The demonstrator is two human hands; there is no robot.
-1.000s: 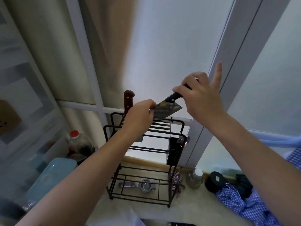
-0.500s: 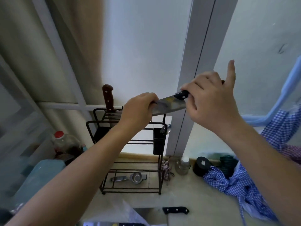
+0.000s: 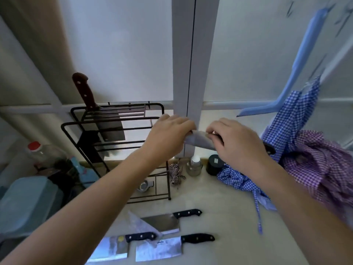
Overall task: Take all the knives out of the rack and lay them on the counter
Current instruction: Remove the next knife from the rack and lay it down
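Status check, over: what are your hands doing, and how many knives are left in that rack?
Both hands, left and right, on one knife, airborne. One cleaver left in rack. Three cleavers on counter. Path clear.

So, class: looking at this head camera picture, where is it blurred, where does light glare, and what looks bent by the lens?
Head view: the knife held between the left hand and right hand is smeared by motion; the checked cloth at right is also streaked; daylight from the window backlights the rack; the cleavers on the counter reflect light; the window frames lean with wide-angle distortion.
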